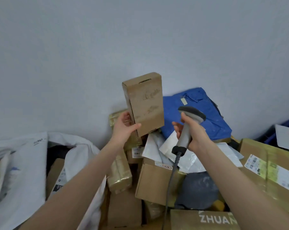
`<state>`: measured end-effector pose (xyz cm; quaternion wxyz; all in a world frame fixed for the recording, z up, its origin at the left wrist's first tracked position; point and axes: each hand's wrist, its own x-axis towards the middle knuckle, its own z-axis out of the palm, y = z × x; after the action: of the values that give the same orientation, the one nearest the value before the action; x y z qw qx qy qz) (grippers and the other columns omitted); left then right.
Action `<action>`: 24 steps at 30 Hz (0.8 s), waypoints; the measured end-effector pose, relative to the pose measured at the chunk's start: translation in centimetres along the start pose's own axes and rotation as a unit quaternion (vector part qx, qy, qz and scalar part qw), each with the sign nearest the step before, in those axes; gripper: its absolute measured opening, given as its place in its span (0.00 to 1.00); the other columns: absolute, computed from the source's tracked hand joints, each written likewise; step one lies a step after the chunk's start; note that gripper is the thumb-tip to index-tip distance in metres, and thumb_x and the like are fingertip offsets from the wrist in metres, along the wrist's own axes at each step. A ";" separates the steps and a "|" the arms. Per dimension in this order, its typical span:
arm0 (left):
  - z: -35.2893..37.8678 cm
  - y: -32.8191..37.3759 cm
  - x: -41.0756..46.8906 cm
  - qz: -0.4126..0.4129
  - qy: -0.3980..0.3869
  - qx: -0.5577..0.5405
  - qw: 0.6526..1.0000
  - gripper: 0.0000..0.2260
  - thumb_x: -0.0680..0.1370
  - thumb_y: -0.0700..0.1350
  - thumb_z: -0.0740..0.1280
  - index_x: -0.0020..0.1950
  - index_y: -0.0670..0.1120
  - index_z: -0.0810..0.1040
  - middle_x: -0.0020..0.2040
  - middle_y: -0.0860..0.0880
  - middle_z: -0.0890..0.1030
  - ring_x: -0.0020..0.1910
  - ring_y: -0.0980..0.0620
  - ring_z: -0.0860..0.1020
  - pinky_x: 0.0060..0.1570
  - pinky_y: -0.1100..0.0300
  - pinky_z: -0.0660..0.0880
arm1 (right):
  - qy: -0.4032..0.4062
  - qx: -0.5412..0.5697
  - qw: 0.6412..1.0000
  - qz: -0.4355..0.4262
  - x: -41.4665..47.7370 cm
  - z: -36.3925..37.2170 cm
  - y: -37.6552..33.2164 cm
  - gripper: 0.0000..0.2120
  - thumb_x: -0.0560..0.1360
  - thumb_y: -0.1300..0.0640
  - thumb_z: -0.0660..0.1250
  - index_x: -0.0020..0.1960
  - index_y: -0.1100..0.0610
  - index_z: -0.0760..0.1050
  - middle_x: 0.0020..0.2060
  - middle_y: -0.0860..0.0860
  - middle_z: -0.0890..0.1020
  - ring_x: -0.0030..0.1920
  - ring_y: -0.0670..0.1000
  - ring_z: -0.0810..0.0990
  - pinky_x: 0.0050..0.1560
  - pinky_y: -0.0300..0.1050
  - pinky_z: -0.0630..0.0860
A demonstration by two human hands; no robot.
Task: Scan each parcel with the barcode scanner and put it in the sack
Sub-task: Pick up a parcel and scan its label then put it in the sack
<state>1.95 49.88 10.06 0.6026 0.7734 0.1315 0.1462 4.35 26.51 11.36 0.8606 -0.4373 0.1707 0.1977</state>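
Note:
My left hand [125, 126] grips the lower corner of a tall brown cardboard parcel [146, 103] and holds it upright above the pile. No label shows on the side facing me. My right hand [192, 133] is wrapped round the handle of a grey barcode scanner [188, 125], whose dark head sits just right of the parcel and points away from me. The scanner's cable [171, 178] hangs down over the boxes. The white sack [24, 163] lies open at the lower left with cardboard boxes inside it.
A heap of parcels fills the middle and right: a blue mailer [198, 113], white and grey poly bags [167, 150], taped brown boxes [157, 181], a labelled carton [270, 165], a box printed ZHUAN [203, 219]. A blue crate [286, 128] stands far right. A plain wall rises behind.

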 end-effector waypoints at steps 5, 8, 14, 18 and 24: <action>-7.3 -0.3 -2.7 0.148 0.019 0.208 0.967 0.21 0.69 0.39 0.77 0.55 0.53 0.72 0.55 0.53 0.77 0.56 0.54 0.76 0.58 0.61 0.72 | -0.073 -0.016 0.995 0.061 -3.9 4.5 3.6 0.24 0.67 0.43 0.75 0.51 0.60 0.76 0.41 0.62 0.85 0.36 0.55 0.86 0.31 0.43 0.81; -11.1 -1.4 -4.5 0.181 0.059 0.243 0.951 0.20 0.70 0.35 0.73 0.56 0.50 0.72 0.56 0.51 0.75 0.57 0.53 0.76 0.57 0.63 0.72 | -0.087 -0.041 0.992 0.087 -5.5 6.4 6.6 0.35 0.58 0.39 0.75 0.57 0.60 0.76 0.45 0.65 0.85 0.40 0.57 0.87 0.29 0.42 0.79; -18.7 -3.0 -7.4 0.315 0.059 0.348 0.881 0.21 0.68 0.27 0.69 0.59 0.43 0.75 0.64 0.46 0.72 0.62 0.55 0.71 0.44 0.50 0.79 | -0.041 -0.060 0.991 0.109 -7.5 8.0 11.7 0.32 0.56 0.43 0.79 0.52 0.59 0.77 0.34 0.58 0.85 0.34 0.57 0.85 0.28 0.45 0.80; -20.3 -3.9 -8.7 0.254 0.102 0.330 0.903 0.24 0.72 0.29 0.68 0.65 0.46 0.73 0.70 0.46 0.66 0.65 0.51 0.70 0.52 0.56 0.77 | -0.034 -0.084 0.992 0.086 -8.4 9.0 15.2 0.17 0.65 0.53 0.79 0.49 0.57 0.79 0.38 0.56 0.84 0.40 0.55 0.83 0.31 0.43 0.81; -20.6 -4.4 -11.3 -0.178 0.023 -0.151 0.972 0.22 0.80 0.50 0.64 0.71 0.41 0.68 0.63 0.41 0.78 0.54 0.44 0.82 0.53 0.52 0.79 | -0.021 -0.123 0.992 -0.005 -8.8 7.7 19.1 0.14 0.68 0.60 0.78 0.51 0.57 0.80 0.38 0.52 0.86 0.42 0.53 0.84 0.38 0.48 0.82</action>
<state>-16.52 65.01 9.75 0.7256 0.6340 0.2572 0.0728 -11.64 41.43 6.69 0.8046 -0.5362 0.1253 0.2222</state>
